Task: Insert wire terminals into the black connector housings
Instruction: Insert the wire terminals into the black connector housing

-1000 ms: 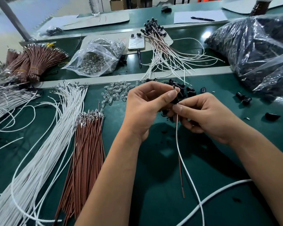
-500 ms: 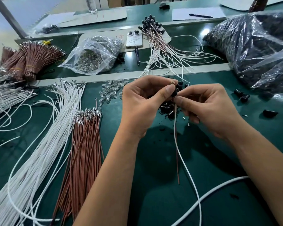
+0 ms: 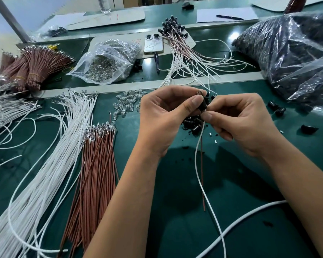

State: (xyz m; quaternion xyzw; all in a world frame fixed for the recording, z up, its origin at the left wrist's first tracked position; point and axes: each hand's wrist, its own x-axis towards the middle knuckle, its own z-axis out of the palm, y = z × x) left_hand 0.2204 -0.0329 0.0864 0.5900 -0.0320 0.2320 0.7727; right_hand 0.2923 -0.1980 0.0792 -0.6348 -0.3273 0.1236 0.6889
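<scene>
Over a green bench (image 3: 231, 211) strewn with wire, your left hand (image 3: 162, 118) pinches the light, rigid black housing (image 3: 202, 105) while your right hand (image 3: 239, 121) grips the limp white wire (image 3: 197, 155) and brown wire (image 3: 202, 164) close behind their terminals.

Over the green worktable (image 3: 231, 211), the left hand (image 3: 162, 120) pinched a black connector housing (image 3: 203, 104) between thumb and fingers, metal terminals (image 3: 199, 92) showing at its top. The right hand (image 3: 239, 120) pinched just below it, where a white wire (image 3: 198, 164) and a brown wire (image 3: 202, 172) hung down. Loose black housings (image 3: 192, 124) lay under the hands. To the left lay brown terminated wires (image 3: 95, 164) and white terminated wires (image 3: 45, 174); clear bulbs (image 3: 128, 104) were scattered behind. Finished assemblies (image 3: 181, 47) fanned out beside a phone (image 3: 153, 43).
</scene>
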